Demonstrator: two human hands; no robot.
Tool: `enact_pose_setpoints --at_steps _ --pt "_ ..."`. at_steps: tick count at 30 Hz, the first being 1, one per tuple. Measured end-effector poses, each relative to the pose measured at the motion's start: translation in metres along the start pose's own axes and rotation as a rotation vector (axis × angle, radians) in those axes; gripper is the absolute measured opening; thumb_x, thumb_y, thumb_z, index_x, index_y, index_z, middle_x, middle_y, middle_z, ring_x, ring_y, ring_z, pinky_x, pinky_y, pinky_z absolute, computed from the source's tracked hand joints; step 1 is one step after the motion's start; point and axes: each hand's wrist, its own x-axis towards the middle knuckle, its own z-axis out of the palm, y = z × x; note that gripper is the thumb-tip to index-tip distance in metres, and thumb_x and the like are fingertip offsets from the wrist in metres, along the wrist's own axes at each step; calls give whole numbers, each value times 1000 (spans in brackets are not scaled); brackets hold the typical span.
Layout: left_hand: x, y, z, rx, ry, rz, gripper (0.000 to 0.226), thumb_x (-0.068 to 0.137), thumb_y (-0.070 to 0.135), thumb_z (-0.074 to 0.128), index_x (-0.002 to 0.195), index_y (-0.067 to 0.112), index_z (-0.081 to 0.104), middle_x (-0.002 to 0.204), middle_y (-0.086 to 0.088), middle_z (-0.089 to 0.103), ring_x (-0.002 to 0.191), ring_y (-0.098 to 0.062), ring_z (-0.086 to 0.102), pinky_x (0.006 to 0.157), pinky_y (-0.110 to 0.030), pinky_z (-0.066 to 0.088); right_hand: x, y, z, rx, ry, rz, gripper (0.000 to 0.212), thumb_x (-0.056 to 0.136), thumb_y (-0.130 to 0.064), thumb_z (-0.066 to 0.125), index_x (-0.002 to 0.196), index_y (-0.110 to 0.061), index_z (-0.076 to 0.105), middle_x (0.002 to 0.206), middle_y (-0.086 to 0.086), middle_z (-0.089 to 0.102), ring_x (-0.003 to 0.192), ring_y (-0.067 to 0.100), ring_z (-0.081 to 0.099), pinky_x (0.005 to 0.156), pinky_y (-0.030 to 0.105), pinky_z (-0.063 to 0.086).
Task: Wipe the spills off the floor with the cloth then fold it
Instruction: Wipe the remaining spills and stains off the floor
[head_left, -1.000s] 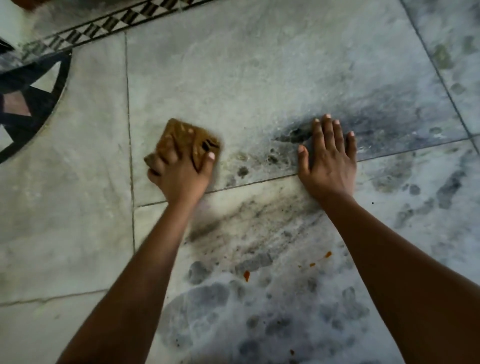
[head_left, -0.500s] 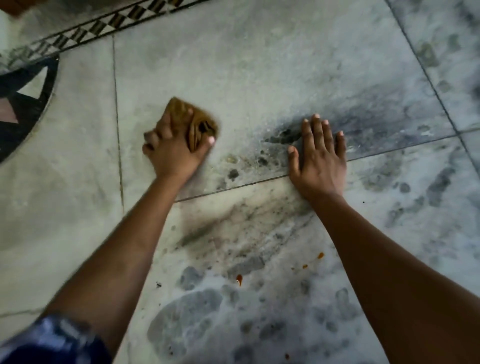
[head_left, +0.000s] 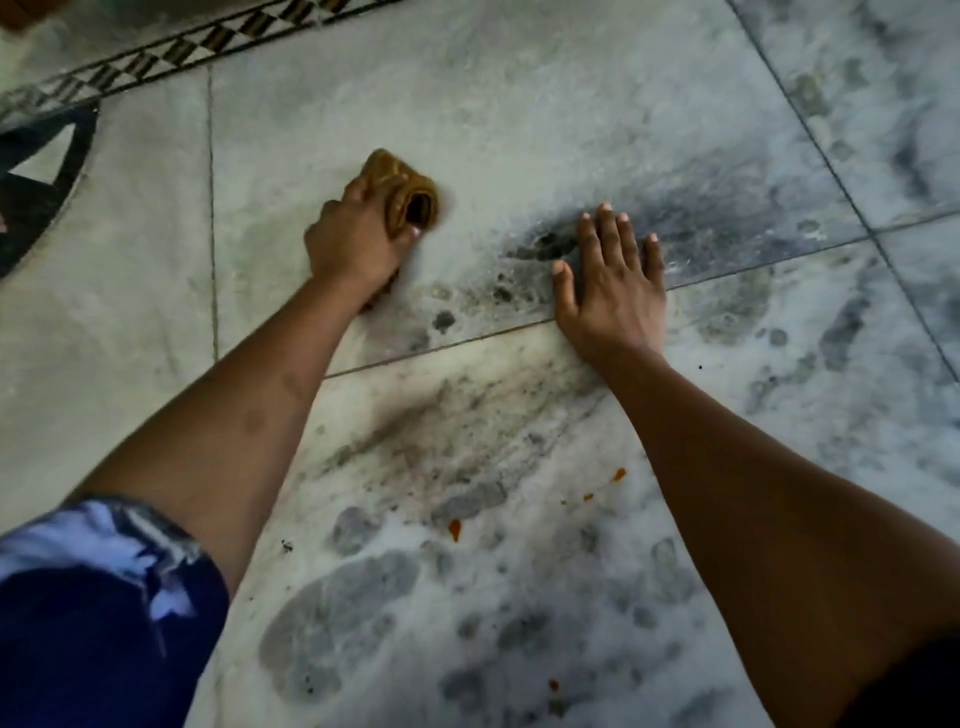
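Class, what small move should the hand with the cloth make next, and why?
Probably draw the cloth, gripped in the left hand, toward the person onto the orange drops: they lie unwiped, while the right hand braces flat on the floor.

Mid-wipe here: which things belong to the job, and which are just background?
Job: bunched brown cloth, gripped by the left hand; orange drops on the floor; right hand, pressed flat.
Background: patterned border strip; black inlay; blue sleeve.

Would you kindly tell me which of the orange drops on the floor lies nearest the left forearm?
The elongated orange drop mid-floor, standing alone; the other drops all lie nearer the right forearm.
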Motion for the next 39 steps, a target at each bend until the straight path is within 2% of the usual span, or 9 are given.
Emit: enact_pose_setpoints --at_steps 3,7,11,14,21,26,34,36,39 --pt "-29 -15 -12 61 31 19 54 90 44 54 139 27 42 146 -6 40 113 -40 52 86 -45 45 1 -4 -4 22 7 1 69 91 -48 12 150 -13 14 159 6 7 146 19 2 118 40 -5" --pt "-83 -10 -11 45 7 82 53 90 42 53 140 30 41 147 -2 41 114 -34 55 84 -41 46 -1 1 -9 55 -31 -21 71 89 -50 10 150 -13 17 158 6 8 146 18 2 118 38 -4" --pt "-114 -24 -24 -212 -147 63 45 89 44 56 129 23 53 124 -6 61 108 -31 58 81 -34 44 -21 6 -24 84 -67 -50 71 88 -50 9 149 -14 19 158 6 14 146 17 6 118 35 -1" --pt "-148 -44 -41 -405 -254 7 46 87 46 58 127 23 55 120 -7 63 109 -29 58 90 -40 47 -58 0 -36 34 -84 -162 76 87 -53 3 149 -12 17 157 6 13 146 16 6 117 32 -3" --pt "-247 -96 -75 -442 -160 -116 45 89 45 56 130 25 53 122 -5 63 111 -28 57 88 -37 44 -149 -32 -45 -93 -225 -408 84 81 -58 -7 150 -13 10 158 3 6 145 14 1 114 28 -10" --pt "-308 -114 -61 -445 -101 -203 43 90 45 54 126 22 54 120 -6 64 109 -29 58 84 -37 45 -199 -39 -41 -156 -289 -488 87 79 -60 -10 150 -12 5 158 5 1 145 16 -2 114 29 -10" --pt "-353 -120 5 -245 -41 -303 58 92 49 47 143 28 34 142 -2 46 118 -33 51 87 -44 46 -218 -44 -26 -232 -363 -510 86 81 -60 -7 149 -9 -1 158 9 -5 146 19 -5 115 33 -7" --pt "-344 -120 18 -181 -75 -308 58 91 51 46 142 27 36 149 -2 37 127 -35 42 99 -46 38 -218 -44 -22 -246 -395 -474 79 87 -56 0 149 -7 -1 158 9 -6 146 19 -6 116 33 -7" --pt "-325 -104 32 -172 -137 -264 60 90 56 43 144 32 32 158 3 16 142 -32 15 113 -54 12 -218 -38 -17 -265 -433 -477 76 89 -54 3 149 -8 -3 158 9 -8 145 18 -7 116 33 -6"
